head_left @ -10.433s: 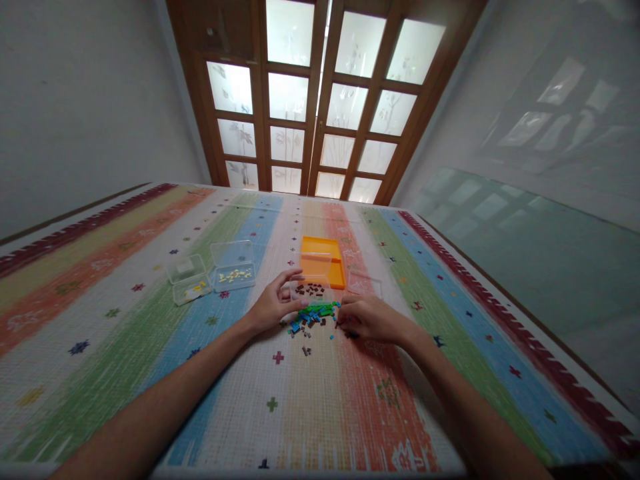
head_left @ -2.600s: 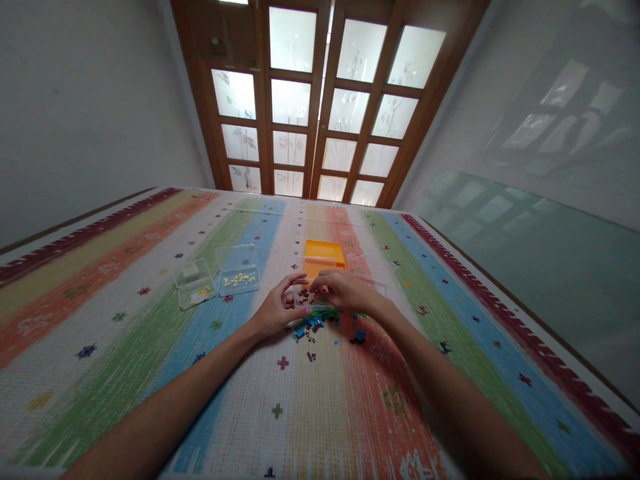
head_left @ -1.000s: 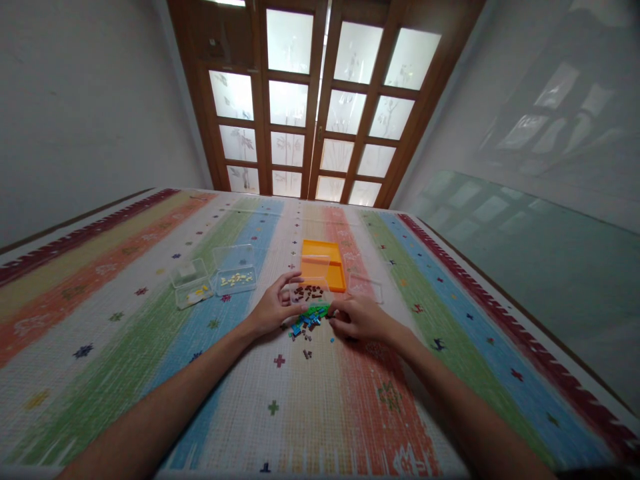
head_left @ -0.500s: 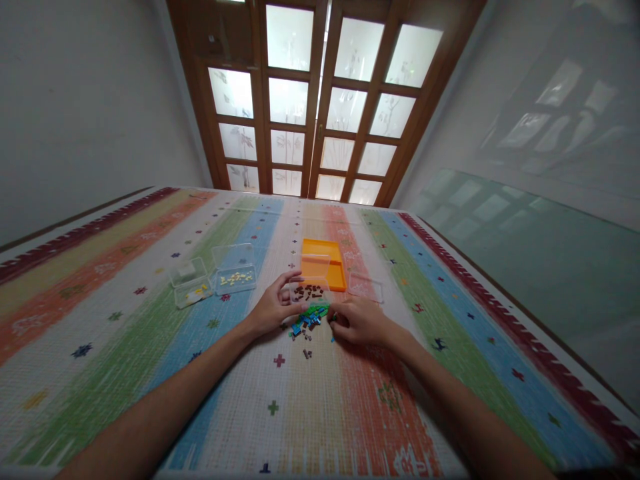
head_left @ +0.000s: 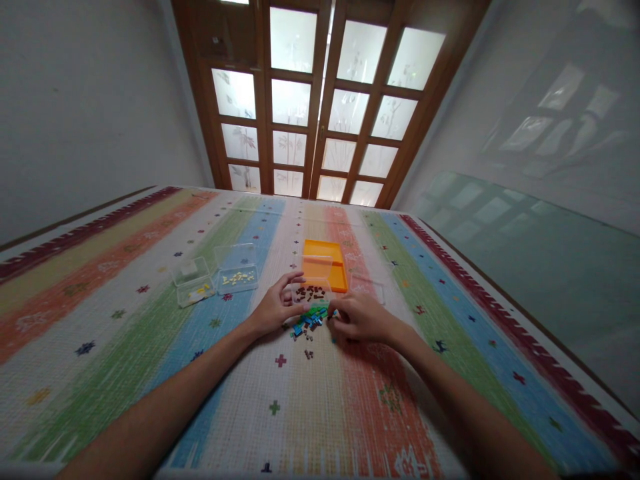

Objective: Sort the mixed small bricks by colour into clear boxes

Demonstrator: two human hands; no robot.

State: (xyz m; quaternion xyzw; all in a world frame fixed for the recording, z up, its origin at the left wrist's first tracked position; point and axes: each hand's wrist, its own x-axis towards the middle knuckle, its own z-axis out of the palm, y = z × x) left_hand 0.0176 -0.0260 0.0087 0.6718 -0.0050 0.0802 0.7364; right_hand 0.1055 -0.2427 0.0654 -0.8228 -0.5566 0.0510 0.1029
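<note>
My left hand grips the left end of a clear plastic box, fingers along its far side and thumb at its near side. Small brown building bricks lie in the box, whose clear lid stands raised behind. Right in front of the box is a loose pile of blue and green bricks, with a few brown bricks nearer to me. At the pile's right edge, my right hand is closed in a pinch. Something small and dark shows at its fingertips, too small to name.
An orange tray with compartments lies behind the box. To its right is a clear lid or box. Two open clear boxes with yellow and pale pieces stand on the left. A striped cloth covers the surface.
My right hand has shifted slightly, and the blue piece beneath its fingers shows less. The left hand keeps its hold on the box. The whole view has moved a little.
</note>
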